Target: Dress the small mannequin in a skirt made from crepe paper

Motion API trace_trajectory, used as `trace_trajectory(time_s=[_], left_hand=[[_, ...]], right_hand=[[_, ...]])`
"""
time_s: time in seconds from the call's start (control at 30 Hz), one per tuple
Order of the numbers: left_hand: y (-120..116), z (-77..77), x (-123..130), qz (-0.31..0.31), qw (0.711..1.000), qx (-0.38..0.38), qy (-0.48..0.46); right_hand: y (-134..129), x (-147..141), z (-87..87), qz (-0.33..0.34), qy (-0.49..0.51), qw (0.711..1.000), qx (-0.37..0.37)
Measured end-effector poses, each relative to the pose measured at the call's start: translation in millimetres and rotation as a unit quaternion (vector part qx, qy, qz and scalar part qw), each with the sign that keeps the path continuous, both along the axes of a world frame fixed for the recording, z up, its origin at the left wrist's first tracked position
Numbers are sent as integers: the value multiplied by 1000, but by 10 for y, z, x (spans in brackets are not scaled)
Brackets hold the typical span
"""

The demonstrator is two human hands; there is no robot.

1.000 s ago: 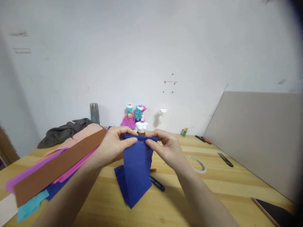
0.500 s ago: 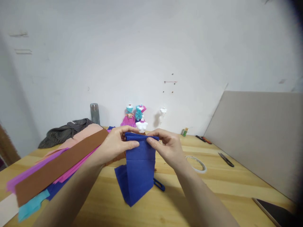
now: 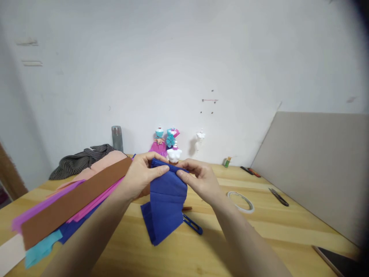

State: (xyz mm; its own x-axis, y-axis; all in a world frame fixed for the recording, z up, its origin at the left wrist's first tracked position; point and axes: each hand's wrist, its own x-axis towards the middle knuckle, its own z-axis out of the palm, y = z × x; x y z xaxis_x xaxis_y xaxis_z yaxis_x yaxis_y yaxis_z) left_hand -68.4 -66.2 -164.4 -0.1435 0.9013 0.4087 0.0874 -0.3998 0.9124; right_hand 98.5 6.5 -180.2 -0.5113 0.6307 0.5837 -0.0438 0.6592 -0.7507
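The left hand (image 3: 140, 175) and right hand (image 3: 204, 181) pinch a blue sheet (image 3: 168, 204) at its folded top. A white ring (image 3: 250, 210) lies on the worktop (image 3: 173, 263), at right.

Strips (image 3: 76, 202) lie piled on the desk (image 3: 123, 246) at left, cloth (image 3: 79, 163) and flask (image 3: 117, 138) behind them; mannequins (image 3: 174, 154) stand beyond the hanging sheet (image 3: 167, 204); right of it sits a ring (image 3: 250, 209), then scissors (image 3: 279, 197), with a phone (image 3: 337, 262) nearer me at far right
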Motion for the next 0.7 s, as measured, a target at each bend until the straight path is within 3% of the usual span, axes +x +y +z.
trace_trajectory(time_s=[0.37, 0.57, 0.7], left_hand=[[36, -33, -66, -64, 997, -46, -6], [101, -97, -91, -111, 988, -88, -67], [151, -128, -148, -121, 986, -85, -82]], right_hand=[[59, -10, -18, 7, 70, 994, -89], [76, -80, -69, 73, 68, 980, -174], [103, -121, -114, 109, 50, 975, -185]])
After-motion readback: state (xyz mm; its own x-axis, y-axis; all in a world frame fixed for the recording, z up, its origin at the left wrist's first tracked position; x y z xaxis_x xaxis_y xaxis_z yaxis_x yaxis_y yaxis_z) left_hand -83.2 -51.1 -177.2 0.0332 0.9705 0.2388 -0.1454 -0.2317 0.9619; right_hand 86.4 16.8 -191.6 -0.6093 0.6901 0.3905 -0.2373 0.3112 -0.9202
